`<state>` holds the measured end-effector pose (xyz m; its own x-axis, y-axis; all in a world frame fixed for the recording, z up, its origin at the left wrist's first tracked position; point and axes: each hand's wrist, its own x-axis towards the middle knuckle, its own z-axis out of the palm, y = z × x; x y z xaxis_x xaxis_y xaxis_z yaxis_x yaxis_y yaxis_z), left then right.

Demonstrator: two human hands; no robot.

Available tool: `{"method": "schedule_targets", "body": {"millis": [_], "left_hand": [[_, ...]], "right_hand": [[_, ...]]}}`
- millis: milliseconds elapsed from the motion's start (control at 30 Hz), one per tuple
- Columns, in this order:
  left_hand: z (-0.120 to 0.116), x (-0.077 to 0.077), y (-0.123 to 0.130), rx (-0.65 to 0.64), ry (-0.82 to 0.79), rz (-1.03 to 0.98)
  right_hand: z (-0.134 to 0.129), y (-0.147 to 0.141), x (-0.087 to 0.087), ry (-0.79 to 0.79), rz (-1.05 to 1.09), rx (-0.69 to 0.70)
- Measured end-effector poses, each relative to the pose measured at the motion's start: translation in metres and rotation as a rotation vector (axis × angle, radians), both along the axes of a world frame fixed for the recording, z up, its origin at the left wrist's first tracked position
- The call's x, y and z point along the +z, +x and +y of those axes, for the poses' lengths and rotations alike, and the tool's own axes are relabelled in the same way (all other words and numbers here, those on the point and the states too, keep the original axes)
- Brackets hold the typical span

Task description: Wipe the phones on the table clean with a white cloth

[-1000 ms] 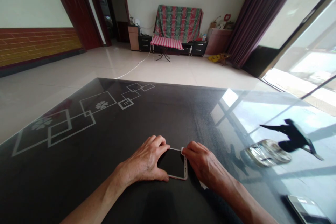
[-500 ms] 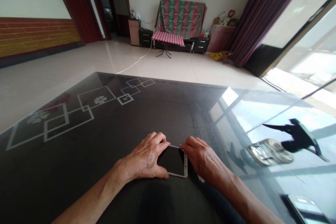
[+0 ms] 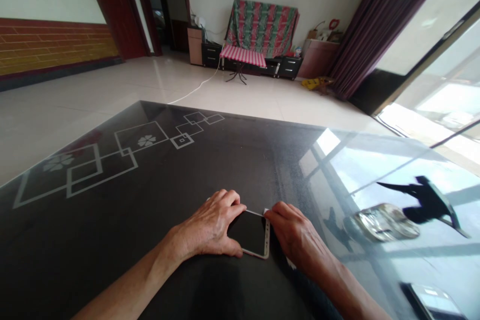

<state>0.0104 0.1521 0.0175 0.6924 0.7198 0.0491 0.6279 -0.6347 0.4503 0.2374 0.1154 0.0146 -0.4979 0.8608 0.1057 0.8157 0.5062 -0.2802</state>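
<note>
A smartphone [image 3: 249, 234] with a dark screen and a pale frame lies face up on the dark glossy tabletop. My left hand [image 3: 213, 225] grips its left end, thumb at the near edge and fingers at the far edge. Over the right end, my right hand [image 3: 290, 232] has its fingers pinched at the far right corner. A bit of white tissue or thin cloth [image 3: 266, 211] pokes out at those fingertips, and more white shows under the palm; most of it is covered by the hand.
On the right of the table [image 3: 210, 170] lie a clear plastic-looking pack [image 3: 386, 222], a black clamp-like object [image 3: 431, 202] and another phone-like device [image 3: 435, 301]. Beyond the floor stand a striped-cloth small table [image 3: 243, 55] and a low cabinet [image 3: 289, 67].
My right hand has shifted slightly to the right and nearer at the phone's corner, and more white shows at its fingertips. My left hand keeps its hold. The view has turned slightly.
</note>
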Motion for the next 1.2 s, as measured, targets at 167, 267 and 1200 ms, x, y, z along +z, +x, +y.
{"method": "schedule_targets", "body": {"millis": [167, 267, 1200], "left_hand": [[0.0, -0.001, -0.001, 0.006, 0.002, -0.022], [0.0, 0.001, -0.001, 0.003, -0.002, -0.024], [0.005, 0.006, -0.017, 0.057, -0.02, 0.068]], "right_hand": [[-0.005, 0.006, -0.004, 0.022, -0.013, -0.034], [-0.02, 0.015, -0.008, 0.036, 0.038, -0.049], [0.016, -0.017, 0.006, 0.032, -0.069, 0.067]]}}
